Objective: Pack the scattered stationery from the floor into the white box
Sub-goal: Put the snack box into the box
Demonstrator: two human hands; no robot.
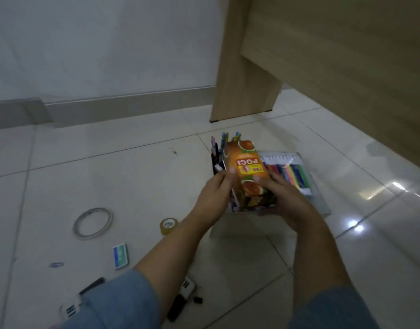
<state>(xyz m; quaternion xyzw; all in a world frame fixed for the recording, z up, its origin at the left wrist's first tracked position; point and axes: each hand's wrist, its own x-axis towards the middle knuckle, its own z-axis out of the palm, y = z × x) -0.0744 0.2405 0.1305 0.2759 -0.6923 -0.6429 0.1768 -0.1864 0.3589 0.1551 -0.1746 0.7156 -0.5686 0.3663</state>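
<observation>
An orange carton printed "Teh Poci" is held between both hands, just above the white box. My left hand grips its left side with the thumb on the front. My right hand grips its right side and lower end. Inside the box, a clear pack of coloured markers lies to the right, and several pens stand upright behind the carton. The hands hide most of the box's inside.
On the tiles to the left lie a large tape ring, a small clear tape roll, a blue-green eraser, a blue paper clip, black markers and a binder clip. A wooden desk leg stands behind the box.
</observation>
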